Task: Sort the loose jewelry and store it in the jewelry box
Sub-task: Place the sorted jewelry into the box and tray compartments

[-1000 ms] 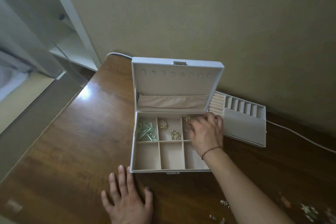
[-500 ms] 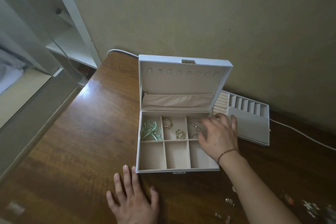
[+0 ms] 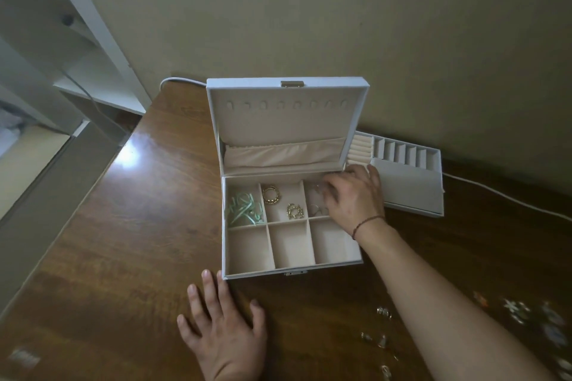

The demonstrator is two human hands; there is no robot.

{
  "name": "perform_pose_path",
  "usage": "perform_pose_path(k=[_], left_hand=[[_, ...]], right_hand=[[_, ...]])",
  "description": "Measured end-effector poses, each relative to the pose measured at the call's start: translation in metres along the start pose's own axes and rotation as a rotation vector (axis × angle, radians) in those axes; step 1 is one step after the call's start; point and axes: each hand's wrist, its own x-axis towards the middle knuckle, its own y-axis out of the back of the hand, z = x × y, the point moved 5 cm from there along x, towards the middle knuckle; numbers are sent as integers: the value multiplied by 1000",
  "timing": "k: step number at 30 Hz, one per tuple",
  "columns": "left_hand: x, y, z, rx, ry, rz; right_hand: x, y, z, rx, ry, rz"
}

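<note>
Worktop [image 3: 123,257]: brown wood, far edge against the wall.
Box [image 3: 291,271]: white, lid up, at the far edge near the middle; six compartments in two rows.
Tray [image 3: 411,185]: white, on the worktop just right of the box, by the wall.
Right hand [image 3: 356,198]: over the far right compartment, fingers bent down into it; I cannot tell if the grip pinches something.
Left hand [image 3: 226,334]: flat on the worktop at the near edge, fingers straight and apart, tips just beside the box's front left corner.
Green pieces [image 3: 246,210]: far left compartment.
Gold rings [image 3: 271,195]: far middle compartment, two, apart.
Thin hoops [image 3: 318,210]: far right compartment, partly under the right hand.
Loose jewelry [image 3: 383,312]: near right corner of the worktop, blurred.
</note>
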Motion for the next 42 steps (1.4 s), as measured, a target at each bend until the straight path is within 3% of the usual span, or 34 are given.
perform_pose_path(k=[3,6,9,12,20,25,28,33,42], left_hand=[[-1,-1,-2,13,5,-16],[-3,-1,-3,9,7,-22],[-4,-1,-4,11,23,-36],[-5,1,-3,23,50,-55],[-9,10,2,41,69,-74],[-8,12,3,58,82,-88],[-9,14,4,52,86,-80],[-11,15,6,18,80,-69],[-12,15,8,2,69,-46]], right_hand=[[-32,32,18,141,-6,189],[-91,52,54,152,-250,239],[-154,47,86,173,-557,103],[-198,32,97,139,-693,-67],[-190,3,72,111,-690,-258],[-192,3,78,218,-775,-230],[-217,13,98,265,-878,-124],[-257,22,144,205,-1010,-72],[-261,33,197,165,-1040,-5]])
